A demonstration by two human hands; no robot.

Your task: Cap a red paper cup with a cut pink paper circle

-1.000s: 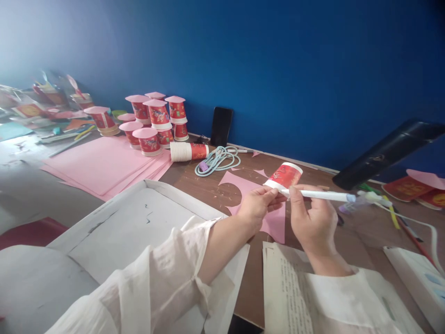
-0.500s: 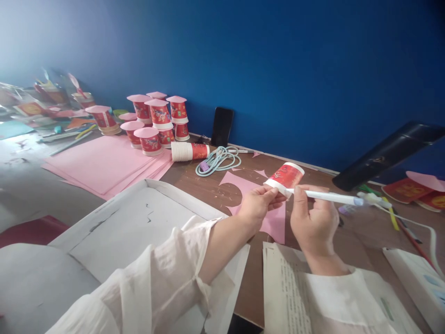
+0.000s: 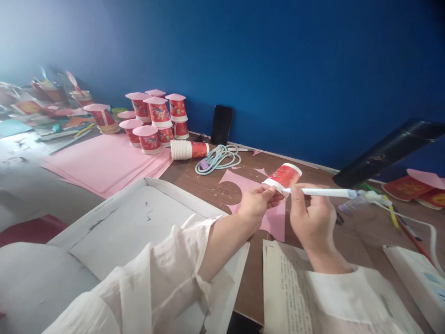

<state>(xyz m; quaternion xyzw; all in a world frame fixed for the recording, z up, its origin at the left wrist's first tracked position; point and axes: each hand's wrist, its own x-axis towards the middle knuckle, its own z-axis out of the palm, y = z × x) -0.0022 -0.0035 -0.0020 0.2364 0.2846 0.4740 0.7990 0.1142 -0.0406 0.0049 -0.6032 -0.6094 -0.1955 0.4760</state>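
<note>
My left hand (image 3: 256, 204) pinches the rim of a red paper cup (image 3: 285, 176) held on its side above the table. My right hand (image 3: 310, 218) grips a white pen-like tool (image 3: 325, 191), its tip touching the cup's rim. Under both hands lies a pink paper sheet (image 3: 274, 220) with a round piece cut out of it.
Several red cups with pink paper lids (image 3: 158, 113) stand at the back left beside a stack of pink sheets (image 3: 100, 162). A sleeve of nested cups (image 3: 189, 150), a coiled cable (image 3: 217, 160), a black phone (image 3: 221, 125), a white tray (image 3: 139, 222) and printed paper (image 3: 285, 283) surround me.
The pen has shifted slightly along the cup's rim and the cup has turned a little in my left hand. Both hands stay in about the same place.
</note>
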